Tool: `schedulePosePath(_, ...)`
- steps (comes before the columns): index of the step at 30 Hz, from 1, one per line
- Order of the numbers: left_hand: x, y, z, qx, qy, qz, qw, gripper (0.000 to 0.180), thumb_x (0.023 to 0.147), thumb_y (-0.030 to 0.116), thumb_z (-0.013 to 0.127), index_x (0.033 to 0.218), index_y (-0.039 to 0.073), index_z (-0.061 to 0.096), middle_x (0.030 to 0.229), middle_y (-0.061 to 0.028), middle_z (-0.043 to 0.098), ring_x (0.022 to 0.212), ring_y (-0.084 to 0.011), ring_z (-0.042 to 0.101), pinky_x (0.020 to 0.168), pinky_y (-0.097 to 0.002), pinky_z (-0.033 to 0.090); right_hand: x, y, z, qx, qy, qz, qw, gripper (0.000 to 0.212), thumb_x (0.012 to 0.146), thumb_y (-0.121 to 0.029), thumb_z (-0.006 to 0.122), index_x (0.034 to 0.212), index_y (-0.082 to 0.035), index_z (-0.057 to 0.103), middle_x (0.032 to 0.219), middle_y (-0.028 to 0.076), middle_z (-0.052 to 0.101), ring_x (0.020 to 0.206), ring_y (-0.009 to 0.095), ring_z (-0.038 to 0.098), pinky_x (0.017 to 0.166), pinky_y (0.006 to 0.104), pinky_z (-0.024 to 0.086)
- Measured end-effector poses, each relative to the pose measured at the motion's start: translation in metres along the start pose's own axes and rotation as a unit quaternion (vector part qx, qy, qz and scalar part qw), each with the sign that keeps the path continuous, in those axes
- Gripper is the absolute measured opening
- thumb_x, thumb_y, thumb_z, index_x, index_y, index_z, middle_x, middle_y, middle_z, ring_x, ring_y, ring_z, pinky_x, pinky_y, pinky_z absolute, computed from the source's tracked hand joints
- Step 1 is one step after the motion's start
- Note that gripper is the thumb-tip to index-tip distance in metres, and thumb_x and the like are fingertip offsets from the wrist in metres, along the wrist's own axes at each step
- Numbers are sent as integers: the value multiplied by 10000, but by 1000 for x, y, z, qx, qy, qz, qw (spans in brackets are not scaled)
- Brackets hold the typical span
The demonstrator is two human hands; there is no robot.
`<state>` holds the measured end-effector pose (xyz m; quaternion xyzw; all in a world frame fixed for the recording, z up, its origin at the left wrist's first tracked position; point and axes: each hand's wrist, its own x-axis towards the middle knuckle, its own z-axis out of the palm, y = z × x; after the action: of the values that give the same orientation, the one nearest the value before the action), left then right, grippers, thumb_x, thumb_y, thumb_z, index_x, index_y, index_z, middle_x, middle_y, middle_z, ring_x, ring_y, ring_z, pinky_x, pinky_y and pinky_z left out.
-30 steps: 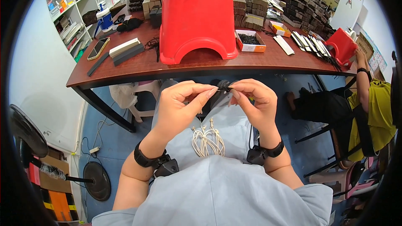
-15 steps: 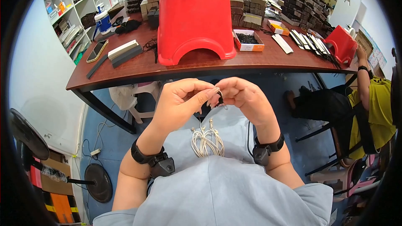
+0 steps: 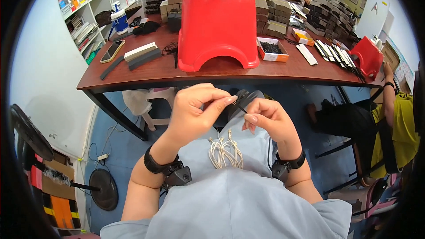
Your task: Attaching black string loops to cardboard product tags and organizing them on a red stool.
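Observation:
A thin black cord (image 3: 241, 107) is drawn tight between my two hands above my lap. Thumb and forefinger of my left hand (image 3: 197, 113) pinch one end of it, with small pale bits at the fingertips too small to make out. My right hand (image 3: 271, 120), a little lower, pinches the other end between thumb and fingers. On the grey-blue cloth over my lap lies a looped bundle of off-white cords (image 3: 226, 154) with small knobbed ends, just below the hands and touched by neither.
A red plastic stool (image 3: 219, 26) stands upside-up on the brown table (image 3: 146, 74) ahead. Around it are a phone (image 3: 112, 51), an open box of black pieces (image 3: 272, 49) and white strips (image 3: 306, 55). A person in yellow (image 3: 405, 119) sits at right; a fan (image 3: 28, 128) stands at left.
My hands have drawn apart, the right moving right and down, so the black cord, bunched between the fingers before, now shows stretched straight. The view has shifted slightly.

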<state>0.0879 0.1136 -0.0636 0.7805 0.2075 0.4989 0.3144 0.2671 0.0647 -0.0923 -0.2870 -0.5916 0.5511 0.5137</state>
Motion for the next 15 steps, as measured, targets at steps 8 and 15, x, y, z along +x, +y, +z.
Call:
schedulePosePath(8,-5,-12,-15,31,-153,-61,986,91,685,29,617,771,1,621,614,-38,550,503,-63,462,441,-185,331,-13,9,-17,-22,53,5,998,164,784,-99,535,668,16,548,550,59,540,473,104,509,459,214,410)
schedulePosePath(15,-16,-21,-34,-6,-92,-74,993,58,698,51,611,734,11,630,556,-34,539,469,-58,451,424,-194,325,-10,12,-14,-3,85,11,996,249,778,-106,548,555,-26,471,475,34,493,421,93,483,419,223,412)
